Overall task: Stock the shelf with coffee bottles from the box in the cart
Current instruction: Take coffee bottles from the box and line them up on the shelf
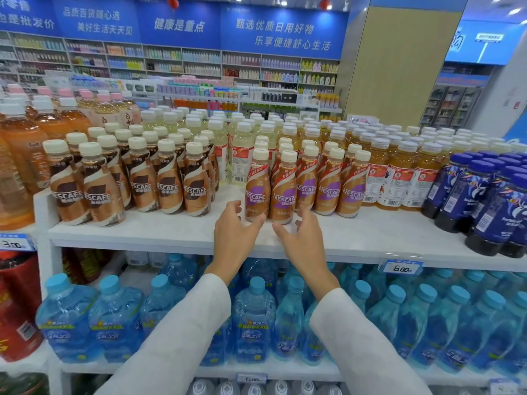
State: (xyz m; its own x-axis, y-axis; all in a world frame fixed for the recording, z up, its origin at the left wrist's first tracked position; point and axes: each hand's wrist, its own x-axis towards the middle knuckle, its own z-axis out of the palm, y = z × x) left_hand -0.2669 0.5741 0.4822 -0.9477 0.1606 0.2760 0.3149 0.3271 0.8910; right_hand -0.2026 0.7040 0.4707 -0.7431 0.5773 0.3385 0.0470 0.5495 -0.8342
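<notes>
Two Nescafe coffee bottles with purple-and-red labels (257, 189) (283, 192) stand at the front of the white top shelf (159, 229), with more of the same kind in rows to their right. My left hand (233, 233) and my right hand (303, 242) hover just in front of these two bottles, fingers loosely spread, holding nothing. The left fingertips sit beside the left bottle's base. A group of brown-label Nescafe bottles (168, 181) stands further left on the shelf. The cart and the box are out of view.
Orange tea bottles (20, 155) crowd the left end, pale and amber drinks (399, 172) fill the back, dark blue bottles (484, 201) stand at the right. Large blue water bottles (253, 315) fill the shelf below. A 6.00 price tag (401, 268) hangs on the shelf edge.
</notes>
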